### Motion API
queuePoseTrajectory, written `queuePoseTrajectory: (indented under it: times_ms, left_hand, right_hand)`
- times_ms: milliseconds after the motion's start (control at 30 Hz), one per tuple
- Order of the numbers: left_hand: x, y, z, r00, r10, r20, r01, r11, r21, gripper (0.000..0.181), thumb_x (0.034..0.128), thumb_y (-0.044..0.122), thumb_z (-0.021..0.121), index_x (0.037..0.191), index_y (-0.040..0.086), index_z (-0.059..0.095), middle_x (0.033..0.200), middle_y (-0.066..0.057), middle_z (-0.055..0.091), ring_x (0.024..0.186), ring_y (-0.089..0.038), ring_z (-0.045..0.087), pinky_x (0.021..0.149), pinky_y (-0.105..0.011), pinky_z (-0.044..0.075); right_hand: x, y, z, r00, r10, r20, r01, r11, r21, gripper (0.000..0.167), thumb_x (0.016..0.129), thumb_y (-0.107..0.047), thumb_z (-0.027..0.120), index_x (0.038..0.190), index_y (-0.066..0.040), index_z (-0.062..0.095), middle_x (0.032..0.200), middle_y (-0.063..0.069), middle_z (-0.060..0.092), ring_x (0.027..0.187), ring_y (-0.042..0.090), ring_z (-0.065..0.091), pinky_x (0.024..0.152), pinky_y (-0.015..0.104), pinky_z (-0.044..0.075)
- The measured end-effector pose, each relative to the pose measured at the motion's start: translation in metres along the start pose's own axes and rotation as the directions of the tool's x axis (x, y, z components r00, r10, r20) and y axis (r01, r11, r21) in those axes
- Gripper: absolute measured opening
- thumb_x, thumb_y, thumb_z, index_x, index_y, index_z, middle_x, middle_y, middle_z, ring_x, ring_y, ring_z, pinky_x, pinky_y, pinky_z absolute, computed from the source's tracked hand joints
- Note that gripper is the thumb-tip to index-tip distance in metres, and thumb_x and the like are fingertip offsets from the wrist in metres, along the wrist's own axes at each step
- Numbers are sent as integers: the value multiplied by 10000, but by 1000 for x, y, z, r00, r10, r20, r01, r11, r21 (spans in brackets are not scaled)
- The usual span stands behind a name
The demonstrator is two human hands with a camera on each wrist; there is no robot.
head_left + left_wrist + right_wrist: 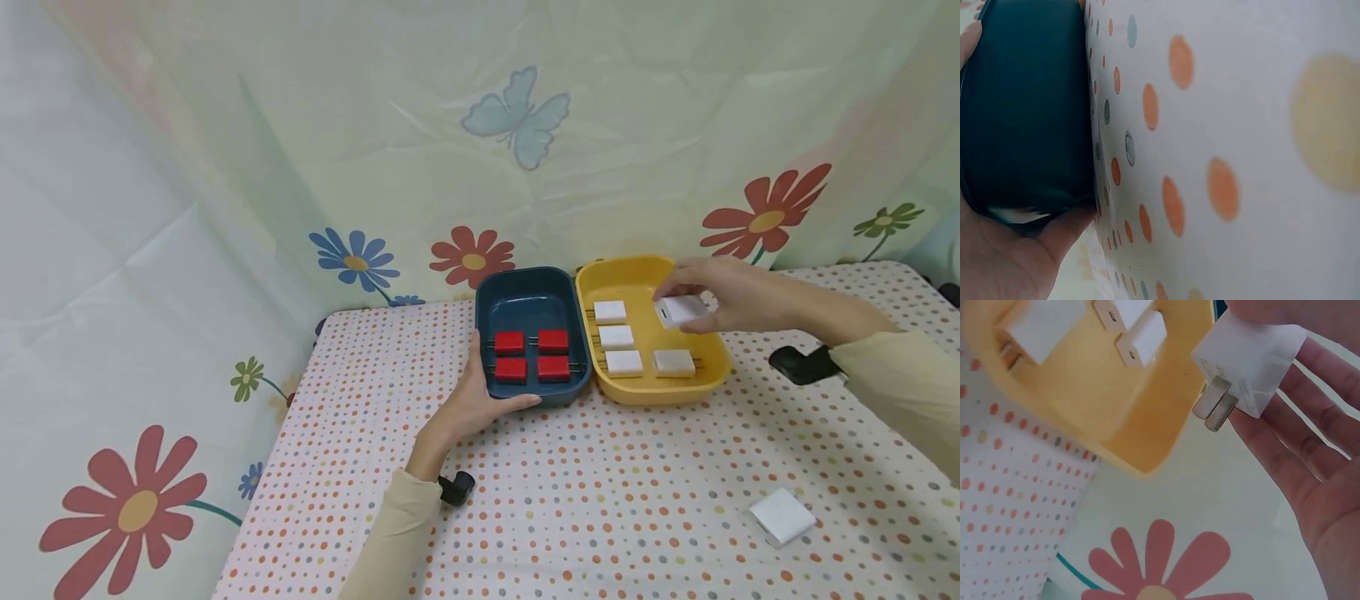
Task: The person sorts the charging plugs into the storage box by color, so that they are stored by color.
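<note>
My right hand [723, 292] pinches a white plug-in charger [682, 311] between thumb and fingers, above the right part of the yellow tray [656, 396]. The charger's two flat metal prongs [1215, 403] show in the right wrist view. Several other white chargers [623, 362] lie in that tray, most in a column on its left side. My left hand [468, 400] rests against the near left corner of the dark blue tray [532, 279], fingers along its left side and thumb along its front. Several red plug-like blocks [511, 370] with thin prongs lie inside the blue tray.
One more white charger [782, 517] lies on the dotted tablecloth [600, 500] at the near right. Both trays stand side by side near the back edge, in front of a flowered curtain [390, 150].
</note>
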State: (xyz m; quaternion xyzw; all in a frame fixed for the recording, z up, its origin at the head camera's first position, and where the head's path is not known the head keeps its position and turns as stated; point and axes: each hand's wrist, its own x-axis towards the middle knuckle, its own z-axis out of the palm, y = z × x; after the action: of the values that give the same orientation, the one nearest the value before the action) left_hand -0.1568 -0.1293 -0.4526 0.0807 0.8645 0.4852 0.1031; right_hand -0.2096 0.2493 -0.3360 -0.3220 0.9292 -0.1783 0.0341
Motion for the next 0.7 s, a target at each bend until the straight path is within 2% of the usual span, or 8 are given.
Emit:
queuePoseTrajectory:
  times_ms: [100,233,433,600,700]
  left_hand:
    - [-1,0,1,1000,-3,0,3,1000,-7,1325,861,422,869,1668,223,-162,1753,-40,79,1582,-252,152,1215,-567,310]
    - [-1,0,2,1000,-11,2,11,1000,-1,1324,862,432,866,1669,215,-162,1755,-38,71,1585,-257,147,1216,-569,308]
    - [-1,1,2,1000,-13,2,13,1000,-2,1329,858,442,866,1669,205,-161,1753,-51,78,1585,-278,151,1210,-588,310]
    - [0,0,1,1000,-14,-6,14,1000,2,1322,857,440,866,1670,230,-156,1753,-40,79,1583,-258,152,1211,-577,314]
    - [1,0,1,1000,-11,-9,11,1000,0,1320,857,427,868,1670,235,-154,1753,-37,82,1581,-252,154,1212,-573,314]
  right_hand:
    - [21,8,3,1000,1,13,-1,1000,1,389,787,-47,913,1132,-40,733,1064,34,667,939,219,607,867,498,582]
    - [38,20,13,999,20,42,-20,1000,-17,355,774,-9,906,1074,-30,718,1017,43,676,908,230,613,854,501,582]
    - [50,33,27,991,66,119,-72,997,40,332,785,24,885,1052,-9,691,1000,57,689,907,251,611,861,505,581]
    - [58,35,36,972,111,206,-129,988,80,319,792,42,875,1035,-2,673,997,68,662,916,264,571,860,476,569]
    - [61,34,41,965,127,229,-148,986,79,312,793,43,876,1021,-11,670,997,71,656,922,268,565,884,495,560]
